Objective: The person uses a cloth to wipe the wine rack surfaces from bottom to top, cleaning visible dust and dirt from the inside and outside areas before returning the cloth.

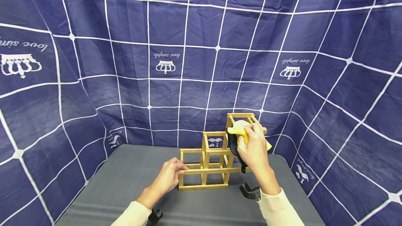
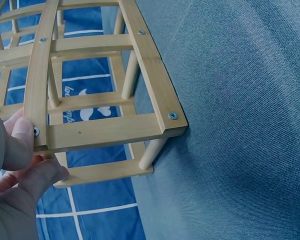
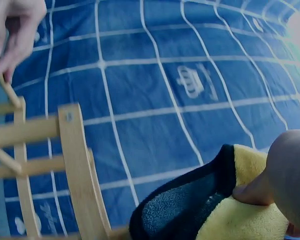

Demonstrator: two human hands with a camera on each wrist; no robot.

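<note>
A stepped light-wood rack [image 1: 205, 171] stands on the grey surface, its tallest part at the right. My left hand [image 1: 172, 174] pinches the rack's low left corner; in the left wrist view the thumb [image 2: 23, 132] presses beside a screw head and the fingers reach under the bar. My right hand [image 1: 253, 145] grips a yellow plush slipper [image 1: 239, 128] with a black sole, in front of the rack's tall right part. In the right wrist view the slipper [image 3: 245, 220] shows its dark inside, with the thumb on the yellow upper. The fingers beneath it are mostly hidden.
Dark blue cloth [image 1: 201, 62] with white grid lines hangs behind and at both sides. The grey surface [image 1: 132, 170] spreads around the rack. Black wrist mounts [image 1: 250, 191] sit near both cuffs.
</note>
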